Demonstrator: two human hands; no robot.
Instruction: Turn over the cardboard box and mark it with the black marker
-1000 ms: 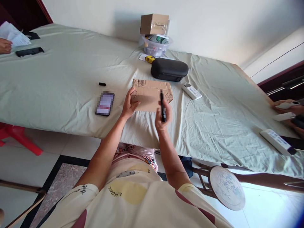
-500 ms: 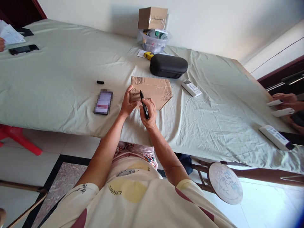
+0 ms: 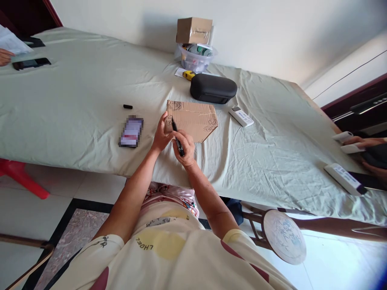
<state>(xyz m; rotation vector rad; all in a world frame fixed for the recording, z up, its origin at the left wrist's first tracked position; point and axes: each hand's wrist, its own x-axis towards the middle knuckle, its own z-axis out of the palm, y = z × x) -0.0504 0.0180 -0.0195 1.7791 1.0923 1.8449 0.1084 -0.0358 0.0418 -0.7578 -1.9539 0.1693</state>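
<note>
A brown cardboard box [image 3: 193, 117] with black scribbled drawings at its corners rests on the cloth-covered table in front of me. My left hand [image 3: 161, 135] grips the box at its near left corner, thumb along the near side. In my right hand [image 3: 185, 148] is a black marker [image 3: 178, 139], uncapped, its tip at the drawing on the box's left part. Whether the tip touches the cardboard I cannot tell. The black marker cap [image 3: 127, 106] lies left of the box, above a phone [image 3: 132, 132] with a lit, blurred screen.
Behind the box lie a black hard case [image 3: 213, 88] and a yellow tool [image 3: 189, 75]. A plastic basket [image 3: 196, 62] carries another cardboard box [image 3: 194, 30]. White devices [image 3: 241, 117] lie rightward. Other people's hands show at the left and right edges. A round stool [image 3: 284, 237] stands below right.
My right hand has moved the marker left and slightly down, bringing its tip to the drawing near the left corner. My left hand keeps hold of the box. The view has shifted slightly.
</note>
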